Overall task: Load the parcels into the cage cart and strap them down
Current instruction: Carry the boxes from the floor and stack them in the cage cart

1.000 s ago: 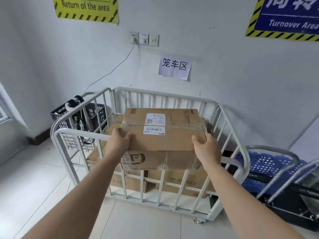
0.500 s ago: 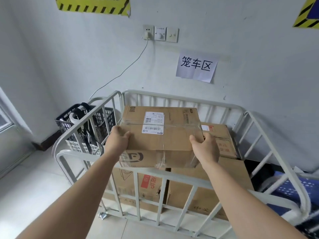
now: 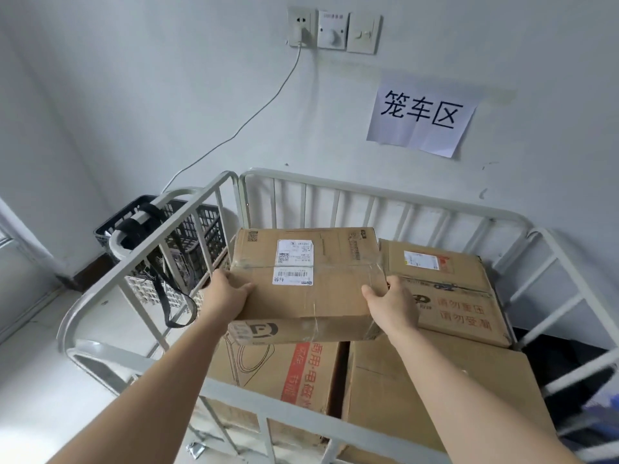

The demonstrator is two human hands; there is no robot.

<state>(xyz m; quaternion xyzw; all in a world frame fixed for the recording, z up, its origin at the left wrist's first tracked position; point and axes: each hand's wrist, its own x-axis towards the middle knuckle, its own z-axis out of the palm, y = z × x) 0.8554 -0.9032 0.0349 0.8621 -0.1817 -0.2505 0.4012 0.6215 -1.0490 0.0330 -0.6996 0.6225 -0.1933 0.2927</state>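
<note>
Parcel (image 3: 321,286) hangs inside the rails of the cage cart (image 3: 368,189), above the cartons (image 3: 435,390) stacked there (touching them or not, I cannot tell). Left hand (image 3: 227,296) holds its left edge, right hand (image 3: 392,306) its right edge, each grip closed on the cardboard, thumb on top.

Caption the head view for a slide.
Left hand and right hand hold a parcel over boxes in the cage cart.

Brown cardboard parcel (image 3: 311,283) w/ white labels, white cage cart (image 3: 385,192), black crate (image 3: 197,229), red-striped box (image 3: 294,373)
</note>
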